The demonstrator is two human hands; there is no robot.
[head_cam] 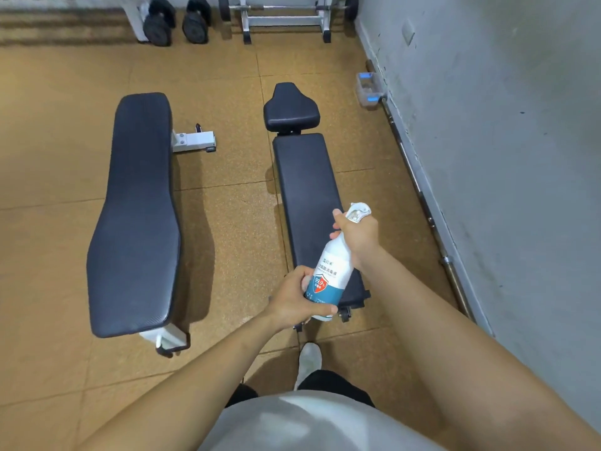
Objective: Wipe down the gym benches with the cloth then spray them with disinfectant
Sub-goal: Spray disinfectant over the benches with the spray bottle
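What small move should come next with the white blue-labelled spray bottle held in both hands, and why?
Probably squeeze the trigger. The right hand grips the white blue-labelled spray bottle at its neck, below the white spray head, the left hand holds its base, and the bottle tilts over the near end of the right-hand black padded bench.

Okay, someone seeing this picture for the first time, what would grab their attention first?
The white spray bottle with a blue label, in the middle foreground: the left hand grips its base and the right hand its neck, over the near end of the right bench. Beside it lies the left bench, both black-padded, with dumbbells at the far end of the room.
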